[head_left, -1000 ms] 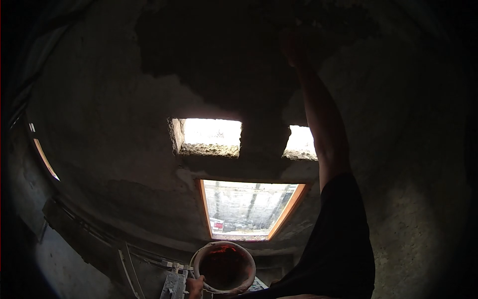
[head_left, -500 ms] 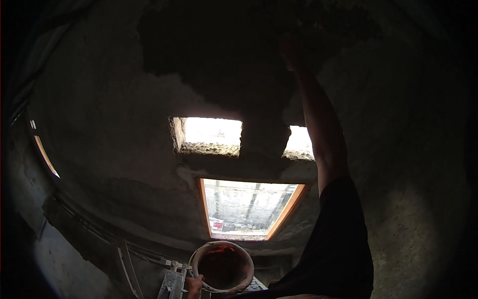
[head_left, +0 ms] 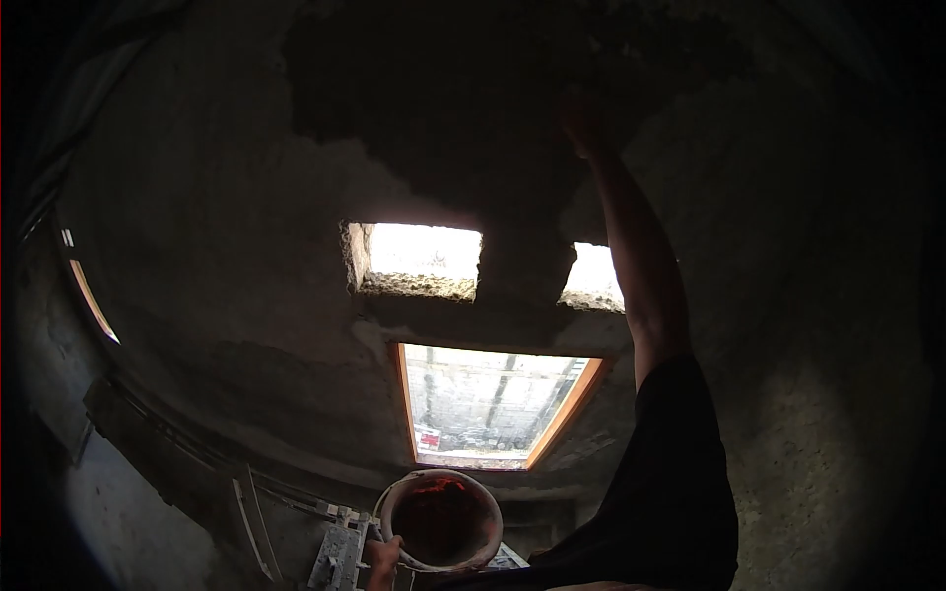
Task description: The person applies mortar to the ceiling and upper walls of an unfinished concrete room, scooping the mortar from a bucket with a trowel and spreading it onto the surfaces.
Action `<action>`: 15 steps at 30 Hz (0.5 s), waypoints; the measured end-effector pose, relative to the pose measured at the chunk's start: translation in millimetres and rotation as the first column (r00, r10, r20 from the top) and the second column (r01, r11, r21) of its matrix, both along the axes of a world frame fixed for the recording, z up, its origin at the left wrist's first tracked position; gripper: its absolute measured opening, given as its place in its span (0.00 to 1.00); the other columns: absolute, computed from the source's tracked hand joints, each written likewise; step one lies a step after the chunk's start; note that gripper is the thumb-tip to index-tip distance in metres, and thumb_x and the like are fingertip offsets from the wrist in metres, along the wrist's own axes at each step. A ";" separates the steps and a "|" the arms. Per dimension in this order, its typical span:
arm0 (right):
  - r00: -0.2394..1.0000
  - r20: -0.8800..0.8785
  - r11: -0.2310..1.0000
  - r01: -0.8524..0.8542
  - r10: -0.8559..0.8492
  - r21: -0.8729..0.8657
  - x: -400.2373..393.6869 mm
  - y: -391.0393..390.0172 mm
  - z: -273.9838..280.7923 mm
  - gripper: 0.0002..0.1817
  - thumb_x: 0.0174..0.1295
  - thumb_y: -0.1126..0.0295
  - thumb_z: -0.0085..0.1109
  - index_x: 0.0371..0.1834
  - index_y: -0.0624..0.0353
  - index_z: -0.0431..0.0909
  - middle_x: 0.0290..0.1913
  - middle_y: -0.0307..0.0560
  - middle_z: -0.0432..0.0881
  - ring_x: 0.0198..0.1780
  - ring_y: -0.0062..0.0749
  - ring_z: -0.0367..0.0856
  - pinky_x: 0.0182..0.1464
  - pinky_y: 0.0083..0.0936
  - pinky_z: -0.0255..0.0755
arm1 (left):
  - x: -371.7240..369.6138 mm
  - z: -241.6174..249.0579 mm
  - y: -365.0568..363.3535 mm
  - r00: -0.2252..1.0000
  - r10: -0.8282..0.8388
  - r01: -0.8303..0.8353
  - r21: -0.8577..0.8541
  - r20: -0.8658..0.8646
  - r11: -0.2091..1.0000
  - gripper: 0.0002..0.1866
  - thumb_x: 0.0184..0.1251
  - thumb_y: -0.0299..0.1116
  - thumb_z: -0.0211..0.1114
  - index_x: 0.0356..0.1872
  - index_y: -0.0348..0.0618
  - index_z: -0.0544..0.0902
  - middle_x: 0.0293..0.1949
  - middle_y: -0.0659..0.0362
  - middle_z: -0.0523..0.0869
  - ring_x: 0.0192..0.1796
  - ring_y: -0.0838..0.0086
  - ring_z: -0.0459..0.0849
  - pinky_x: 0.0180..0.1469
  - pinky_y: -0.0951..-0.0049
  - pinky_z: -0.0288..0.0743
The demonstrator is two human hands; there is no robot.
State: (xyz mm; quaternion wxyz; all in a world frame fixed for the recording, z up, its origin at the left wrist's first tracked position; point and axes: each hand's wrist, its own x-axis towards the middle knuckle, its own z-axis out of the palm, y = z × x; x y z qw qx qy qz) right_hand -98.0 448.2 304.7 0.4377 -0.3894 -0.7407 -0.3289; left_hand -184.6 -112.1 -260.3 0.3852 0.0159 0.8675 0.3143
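Note:
At the bottom of the view, my left hand [head_left: 385,554] is closed at the left rim of a round bucket [head_left: 494,532]. The bucket is tilted towards me, with dark material inside and a reddish glow near its upper rim. My right hand [head_left: 583,128] is raised high against a dark, damp-looking patch [head_left: 443,108] on the wall. Deep shadow hides its fingers and anything they may hold. A black sleeve [head_left: 680,463] covers the upper part of that arm.
Two rough-edged openings [head_left: 419,288] let in bright light, the right one partly behind my arm. Below them is an orange-framed window [head_left: 570,409]. A mortar-stained metal frame [head_left: 338,557] stands left of the bucket, near a long board [head_left: 148,443].
My right hand has shifted slightly down along the dark patch. The openings and window sit a little higher in view. My left hand stays at the bucket.

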 end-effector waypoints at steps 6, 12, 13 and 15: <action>0.998 0.053 0.999 0.029 -0.030 0.020 7.8 -18.2 -2.8 0.20 0.66 0.58 0.41 0.55 0.59 0.68 0.49 0.55 0.74 0.49 0.44 0.74 0.48 0.37 0.70 | -1.9 -28.2 -6.2 0.993 0.031 -0.032 -0.006 -0.116 0.999 0.26 0.29 0.37 0.70 0.31 0.23 0.80 0.32 0.42 0.83 0.35 0.59 0.84 0.38 0.65 0.77; 0.896 -0.358 0.951 -0.304 0.264 -0.060 -8.5 -7.6 -6.0 0.17 0.62 0.64 0.45 0.52 0.59 0.71 0.50 0.56 0.74 0.53 0.46 0.72 0.55 0.39 0.66 | -2.9 -30.0 -5.7 0.991 0.040 -0.049 -0.070 -0.126 0.996 0.26 0.28 0.37 0.70 0.32 0.25 0.80 0.33 0.41 0.83 0.37 0.59 0.84 0.40 0.65 0.76; 0.899 -0.349 0.961 -0.278 0.265 0.015 -12.8 2.7 -1.9 0.17 0.62 0.65 0.45 0.52 0.58 0.71 0.51 0.55 0.74 0.54 0.46 0.72 0.56 0.39 0.66 | -2.8 -26.4 -4.5 0.991 0.045 -0.054 -0.066 -0.128 0.996 0.26 0.28 0.37 0.70 0.32 0.25 0.80 0.33 0.41 0.83 0.37 0.59 0.84 0.40 0.65 0.76; 0.929 -0.296 0.961 -0.259 0.221 -0.095 -12.4 27.3 18.6 0.19 0.64 0.60 0.43 0.54 0.59 0.69 0.52 0.54 0.73 0.54 0.44 0.72 0.55 0.37 0.66 | -1.7 -21.3 -4.7 0.992 0.071 -0.077 -0.057 -0.103 0.995 0.25 0.29 0.37 0.70 0.31 0.25 0.80 0.33 0.43 0.83 0.37 0.59 0.84 0.40 0.65 0.76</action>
